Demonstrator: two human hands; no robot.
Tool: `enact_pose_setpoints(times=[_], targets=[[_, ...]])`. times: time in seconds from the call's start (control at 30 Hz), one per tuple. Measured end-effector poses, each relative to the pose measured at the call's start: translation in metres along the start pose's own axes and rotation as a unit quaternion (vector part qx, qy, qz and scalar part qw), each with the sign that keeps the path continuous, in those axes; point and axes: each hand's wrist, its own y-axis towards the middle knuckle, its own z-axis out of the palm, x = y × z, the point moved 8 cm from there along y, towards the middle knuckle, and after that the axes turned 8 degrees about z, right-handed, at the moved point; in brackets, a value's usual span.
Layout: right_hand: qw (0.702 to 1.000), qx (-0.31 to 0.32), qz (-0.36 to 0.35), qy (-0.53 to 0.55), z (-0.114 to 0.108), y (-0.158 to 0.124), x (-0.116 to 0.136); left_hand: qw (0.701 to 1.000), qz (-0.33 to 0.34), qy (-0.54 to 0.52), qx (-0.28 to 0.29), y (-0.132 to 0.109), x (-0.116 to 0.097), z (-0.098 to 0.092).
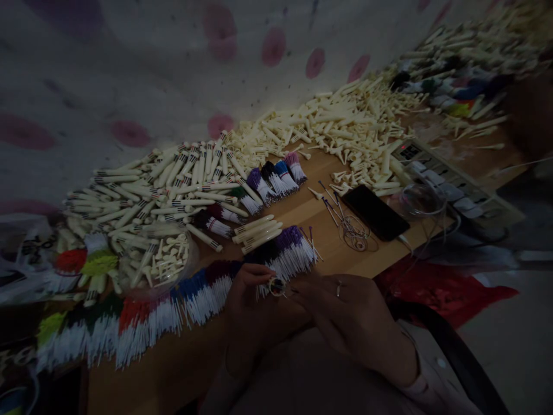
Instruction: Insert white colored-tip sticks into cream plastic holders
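Observation:
My left hand (248,302) is closed in a pinch on a small round ring-like piece (277,286) at the near edge of the wooden table (328,230). My right hand (345,317), a ring on one finger, reaches toward the same piece with its fingertips beside it; what it grips is too dim to make out. Just beyond the hands lies a row of white sticks with coloured tips (285,253), purple nearest. The scene is very dark.
Cream plastic pen-like parts are heaped across the table (345,121), striped ones at left (164,190). A clear bowl of small parts (166,262), a black phone (375,211), thin wire pieces (352,230), a power strip (440,178) and red cloth (440,288) lie around.

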Motion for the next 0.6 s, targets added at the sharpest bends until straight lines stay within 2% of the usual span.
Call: enact_pose_setpoints(times=[0.3, 0.5, 0.6], targets=[[1.0, -0.004, 0.001, -0.001, 0.0017, 0.0019, -0.0018, 1.0, -0.015, -0.012, -0.006, -0.0044, 0.0048, -0.0023], [1.0, 0.011, 0.009, 0.005, 0.005, 0.0024, -0.0032, 1.0, -0.015, 0.02, -0.008, -0.0026, 0.003, -0.0034], [1.0, -0.007, 0.015, 0.013, 0.0012, 0.0001, -0.0066, 1.0, -0.022, 0.008, -0.017, -0.0019, 0.0067, -0.003]])
